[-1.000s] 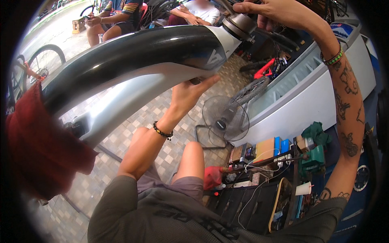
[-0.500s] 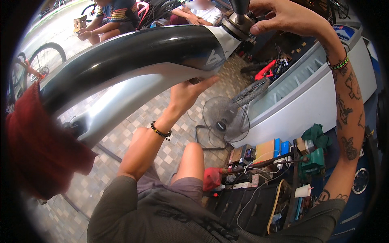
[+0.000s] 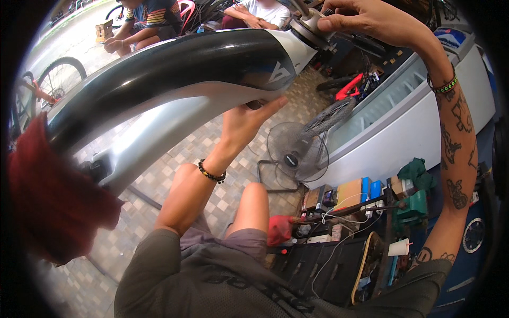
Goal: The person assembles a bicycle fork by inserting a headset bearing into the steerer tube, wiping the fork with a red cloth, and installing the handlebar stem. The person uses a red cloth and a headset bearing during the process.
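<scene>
A bicycle frame (image 3: 175, 69), glossy black above and silver-white below, slants across the view. Under its front end, my left hand (image 3: 244, 122) holds it from below, thumb along the underside and the other fingers mostly hidden behind. At the top, my right hand (image 3: 358, 21) is closed with thumb and fingers on a round grey metal headset part (image 3: 314, 33) at the head tube. A thin bar rises beside that part and leaves the picture. The fingertips behind it are partly hidden. A dark red cloth (image 3: 58, 201) drapes over the frame's far left end.
Two seated people (image 3: 151, 24) are beyond the frame. A floor fan (image 3: 294, 153) stands by a white chest freezer (image 3: 382, 127). Below are a cluttered black tool cabinet (image 3: 318, 265), a green vise (image 3: 411, 206) and a white cup (image 3: 398, 247). A bicycle wheel (image 3: 62, 79) shows at left.
The part under my right hand has turned: the thick dark piece above it now appears as a thinner bar. My right hand has shifted slightly left. My left hand stays in place.
</scene>
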The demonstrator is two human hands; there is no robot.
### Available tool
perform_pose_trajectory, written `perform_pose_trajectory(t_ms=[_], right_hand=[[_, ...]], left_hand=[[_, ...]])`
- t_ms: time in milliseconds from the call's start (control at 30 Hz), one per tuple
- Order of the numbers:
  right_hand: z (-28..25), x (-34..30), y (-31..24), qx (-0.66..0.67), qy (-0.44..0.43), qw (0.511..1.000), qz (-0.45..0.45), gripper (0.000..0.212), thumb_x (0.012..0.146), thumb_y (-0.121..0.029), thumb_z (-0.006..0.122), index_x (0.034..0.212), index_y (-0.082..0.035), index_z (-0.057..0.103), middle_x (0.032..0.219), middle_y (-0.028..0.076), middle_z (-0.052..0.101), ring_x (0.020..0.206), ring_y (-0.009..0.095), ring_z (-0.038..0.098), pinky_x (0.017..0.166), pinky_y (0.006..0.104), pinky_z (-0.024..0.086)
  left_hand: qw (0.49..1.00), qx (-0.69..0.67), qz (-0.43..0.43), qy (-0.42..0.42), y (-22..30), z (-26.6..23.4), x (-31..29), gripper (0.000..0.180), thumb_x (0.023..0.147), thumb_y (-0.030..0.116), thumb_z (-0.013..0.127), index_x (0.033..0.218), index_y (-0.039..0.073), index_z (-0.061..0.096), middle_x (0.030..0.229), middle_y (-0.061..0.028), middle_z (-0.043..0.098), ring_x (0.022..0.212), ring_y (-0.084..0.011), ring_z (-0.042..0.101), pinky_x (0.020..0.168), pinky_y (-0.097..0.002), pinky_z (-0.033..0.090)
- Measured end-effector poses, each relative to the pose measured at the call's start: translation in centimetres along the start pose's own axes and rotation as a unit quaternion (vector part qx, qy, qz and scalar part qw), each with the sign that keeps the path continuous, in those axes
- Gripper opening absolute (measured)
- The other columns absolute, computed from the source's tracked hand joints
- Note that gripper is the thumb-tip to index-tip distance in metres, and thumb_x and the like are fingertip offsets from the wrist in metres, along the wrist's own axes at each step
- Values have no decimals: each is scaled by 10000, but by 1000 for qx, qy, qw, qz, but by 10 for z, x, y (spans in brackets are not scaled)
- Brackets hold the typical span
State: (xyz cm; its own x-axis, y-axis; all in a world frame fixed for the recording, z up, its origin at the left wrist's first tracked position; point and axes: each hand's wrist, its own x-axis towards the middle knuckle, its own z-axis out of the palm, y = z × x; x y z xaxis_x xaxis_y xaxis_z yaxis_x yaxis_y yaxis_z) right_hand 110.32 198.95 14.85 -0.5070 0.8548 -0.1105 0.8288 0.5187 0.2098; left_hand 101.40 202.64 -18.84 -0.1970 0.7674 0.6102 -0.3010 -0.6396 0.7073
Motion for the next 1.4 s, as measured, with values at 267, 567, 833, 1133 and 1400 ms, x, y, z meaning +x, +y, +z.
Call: perform_pose_trajectory(t_ms=[267,567,833,1133,1400], right_hand=[[5,-1,2,-40,-1,999,25,793,996,-702,552,1218,48,686,987,144,689,920,253,647,775,389,518],[0,-21,9,-98,9,994,45,849,980,-714,551,1366,38,616,1181,203,716,1088,300,683,907,401,541],[4,-68,-5,21,-33,988,150,649,931,-537,731,1366,-75,596,895,117,697,586,218,708,497,340,540],[-27,-45,-44,157,-57,971,-173,841,946,-513,731,1526,16,431,1281,230,683,1210,304,665,1003,456,531],[1,46,-28,87,34,980,-173,463,1036,-27,490,1493,45,506,1427,204,636,1347,293,583,1182,439,421]], left_hand=[[999,-29,18,15,-1,6,-4,306,841,132,901,1082,10,758,975,-3,727,848,-85,611,740,-244,496],[1000,-10,26,4,-1,5,-1,302,851,157,898,1064,-4,757,955,-22,739,814,-86,622,712,-239,500],[1000,-8,13,8,2,4,-2,319,856,183,897,1060,-11,749,977,-31,737,842,-95,625,747,-247,507],[1000,-6,0,22,4,4,-2,306,838,154,898,1041,-21,751,957,-39,734,828,-117,618,736,-277,500],[1000,0,13,19,1,3,-1,349,841,190,907,1086,1,746,988,-26,731,845,-105,600,755,-268,495]])
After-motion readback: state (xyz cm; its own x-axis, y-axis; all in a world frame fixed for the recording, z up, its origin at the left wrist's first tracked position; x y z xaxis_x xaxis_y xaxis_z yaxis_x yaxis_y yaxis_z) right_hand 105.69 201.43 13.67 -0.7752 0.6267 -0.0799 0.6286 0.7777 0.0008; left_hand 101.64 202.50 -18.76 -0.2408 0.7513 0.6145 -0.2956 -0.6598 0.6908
